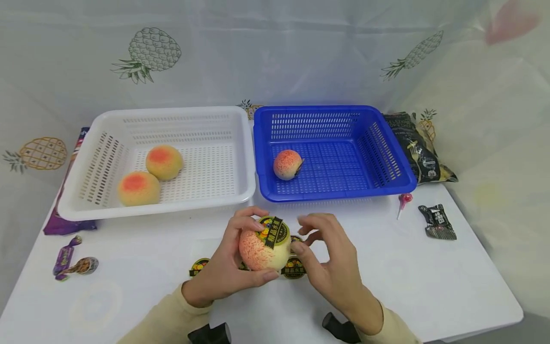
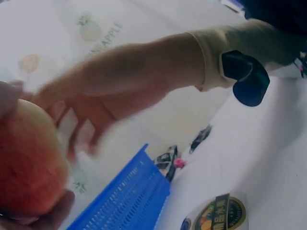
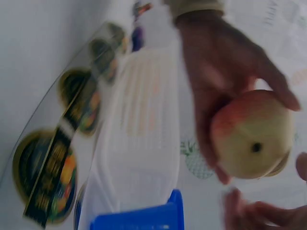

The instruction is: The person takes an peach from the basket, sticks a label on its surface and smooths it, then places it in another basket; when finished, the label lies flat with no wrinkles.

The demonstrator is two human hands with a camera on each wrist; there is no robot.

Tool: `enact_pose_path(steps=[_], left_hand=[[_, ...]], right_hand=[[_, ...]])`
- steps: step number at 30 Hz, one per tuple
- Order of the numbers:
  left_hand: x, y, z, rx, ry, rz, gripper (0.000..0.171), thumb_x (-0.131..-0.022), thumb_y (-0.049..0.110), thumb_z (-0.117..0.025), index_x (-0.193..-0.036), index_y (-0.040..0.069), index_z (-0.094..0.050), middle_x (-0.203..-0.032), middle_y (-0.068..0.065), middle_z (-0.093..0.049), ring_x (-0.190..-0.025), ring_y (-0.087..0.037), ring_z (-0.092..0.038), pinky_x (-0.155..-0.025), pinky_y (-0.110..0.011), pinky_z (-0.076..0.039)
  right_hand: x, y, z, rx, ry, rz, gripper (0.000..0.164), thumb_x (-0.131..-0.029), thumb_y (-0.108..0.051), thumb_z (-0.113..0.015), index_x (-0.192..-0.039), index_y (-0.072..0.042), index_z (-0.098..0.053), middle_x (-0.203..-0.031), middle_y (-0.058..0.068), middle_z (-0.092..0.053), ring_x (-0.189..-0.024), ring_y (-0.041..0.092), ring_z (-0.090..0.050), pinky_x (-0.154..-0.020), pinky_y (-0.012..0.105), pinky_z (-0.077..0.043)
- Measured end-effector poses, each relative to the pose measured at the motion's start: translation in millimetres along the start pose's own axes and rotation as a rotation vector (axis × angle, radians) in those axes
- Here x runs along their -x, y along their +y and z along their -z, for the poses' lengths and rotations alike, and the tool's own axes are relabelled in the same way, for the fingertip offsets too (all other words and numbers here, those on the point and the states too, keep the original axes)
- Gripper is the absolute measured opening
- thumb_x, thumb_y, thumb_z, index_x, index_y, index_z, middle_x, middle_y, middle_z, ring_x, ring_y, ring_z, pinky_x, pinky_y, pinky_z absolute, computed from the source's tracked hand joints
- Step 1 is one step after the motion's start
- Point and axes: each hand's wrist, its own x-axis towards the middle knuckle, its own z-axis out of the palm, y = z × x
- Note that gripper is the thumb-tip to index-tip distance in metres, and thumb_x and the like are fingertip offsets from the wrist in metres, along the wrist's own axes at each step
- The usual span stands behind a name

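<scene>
My left hand (image 1: 229, 265) grips a speckled pink and pale yellow peach (image 1: 255, 251), thumb below and fingers curled over its far side. A round black and gold label (image 1: 277, 231) with a dark band lies on the peach's upper right. My right hand (image 1: 339, 267) hovers just right of the fruit, fingers loosely bent and nothing visible between them. Under both hands lies a clear sheet with several such stickers (image 1: 294, 268), partly hidden by the left hand. In the right wrist view the peach (image 3: 254, 136) shows a dark dimple.
A white basket (image 1: 245, 184) holds two yellow peaches (image 1: 164, 162) with orange-red tops. Beside it, a blue basket (image 1: 335, 195) contains a small speckled peach (image 1: 287, 165). Wrapped candy (image 1: 64, 258) and a lollipop (image 1: 87, 265) lie left; a pink lollipop (image 1: 405, 198), black packet (image 1: 437, 222) and snack bag (image 1: 418, 148) lie right.
</scene>
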Motion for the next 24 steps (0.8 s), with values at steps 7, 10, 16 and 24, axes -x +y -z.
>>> enact_pose_path(steps=[7, 10, 16, 24], left_hand=[[4.5, -18.3, 3.0, -0.144, -0.045, 0.055, 0.054, -0.080, 0.010, -0.065, -0.123, 0.007, -0.034, -0.139, -0.012, -0.008, -0.129, -0.029, -0.011, -0.100, -0.029, -0.031], [4.8, -23.8, -1.5, -0.327, -0.017, 0.085, 0.058, -0.087, 0.041, -0.049, -0.129, 0.010, -0.023, -0.141, -0.007, -0.006, -0.131, -0.025, -0.010, -0.103, -0.031, -0.025], [4.2, -26.4, -15.0, -0.317, 0.140, 0.238, 0.072, -0.082, 0.056, -0.044, -0.133, 0.019, -0.011, -0.128, -0.004, -0.029, -0.114, -0.019, -0.040, -0.092, -0.028, -0.039], [2.9, -18.7, -22.8, -0.055, 0.234, 0.317, 0.051, -0.090, 0.015, -0.049, -0.130, 0.016, -0.017, -0.119, -0.010, -0.037, -0.103, -0.023, -0.046, -0.083, -0.029, -0.045]], right_hand=[[3.3, 1.9, -0.6, -0.191, -0.371, -0.559, 0.036, -0.098, -0.019, -0.030, -0.131, -0.029, -0.037, -0.113, -0.006, -0.054, -0.094, 0.011, -0.057, -0.077, 0.031, -0.048], [3.4, 1.2, -4.5, -0.090, -0.323, -0.530, 0.036, -0.097, -0.020, -0.034, -0.132, -0.028, -0.036, -0.122, -0.008, -0.048, -0.107, 0.010, -0.050, -0.085, 0.031, -0.045], [1.2, -1.7, -14.9, 0.034, -0.243, -0.462, 0.041, -0.092, -0.023, -0.048, -0.130, -0.021, -0.034, -0.123, -0.006, -0.044, -0.102, 0.009, -0.048, -0.077, 0.027, -0.045], [-2.5, -3.6, -18.2, -0.071, -0.202, -0.422, 0.028, -0.091, -0.016, -0.049, -0.114, -0.009, -0.035, -0.119, 0.000, -0.038, -0.106, 0.013, -0.045, -0.080, 0.026, -0.046]])
